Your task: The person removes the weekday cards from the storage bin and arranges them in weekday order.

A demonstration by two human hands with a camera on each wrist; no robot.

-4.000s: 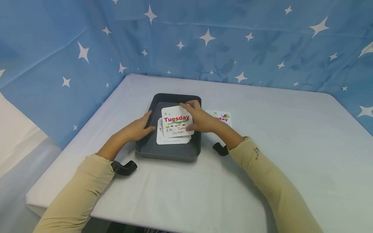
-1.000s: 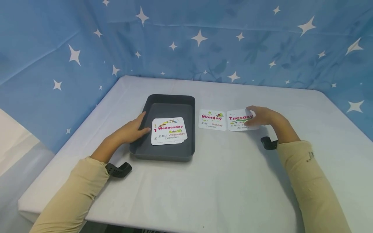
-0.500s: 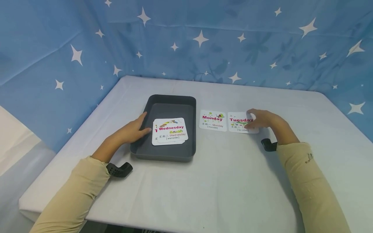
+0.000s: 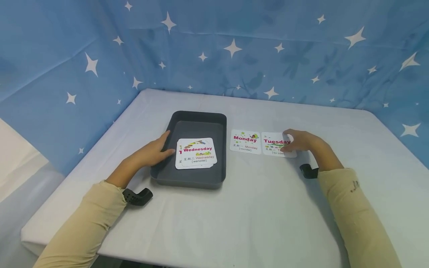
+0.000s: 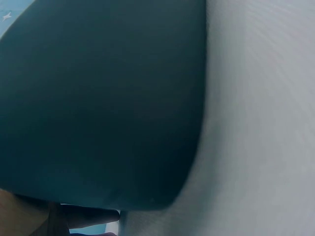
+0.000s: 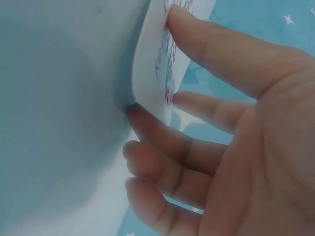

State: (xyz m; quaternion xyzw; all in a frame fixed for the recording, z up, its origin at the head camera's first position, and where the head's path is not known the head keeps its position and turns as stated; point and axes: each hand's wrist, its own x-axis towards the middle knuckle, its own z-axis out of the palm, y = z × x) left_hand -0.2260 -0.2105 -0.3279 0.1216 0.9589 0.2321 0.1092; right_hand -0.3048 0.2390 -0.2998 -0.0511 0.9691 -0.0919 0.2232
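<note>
Along the left wall of the dark grey tray (image 4: 221, 163), my left hand (image 4: 151, 150) grips the rim, thumb over it. In the left wrist view the tray wall (image 5: 98, 108) fills most of the picture. Several white cards are stacked in the tray, a Wednesday card (image 4: 198, 157) on top. Over on the right, my right hand (image 4: 303, 141) holds the Tuesday card (image 4: 273, 147) by its right side, low at the table. In the right wrist view my thumb lies on the card's printed face (image 6: 152, 83), other fingertips at its edges. The Monday card (image 4: 245, 143) lies just left of it.
A white cloth covers the table (image 4: 254, 216), whose front edge runs along the bottom. Blue star-patterned fabric (image 4: 251, 56) hangs behind and on the left. Black curved wrist pieces (image 4: 138, 197) stick out by both sleeves.
My right hand has carried the Tuesday card from over the tray to beside the Monday card, and lowered it slightly towards me. This exposed the Wednesday card. My left hand stays on the tray.
</note>
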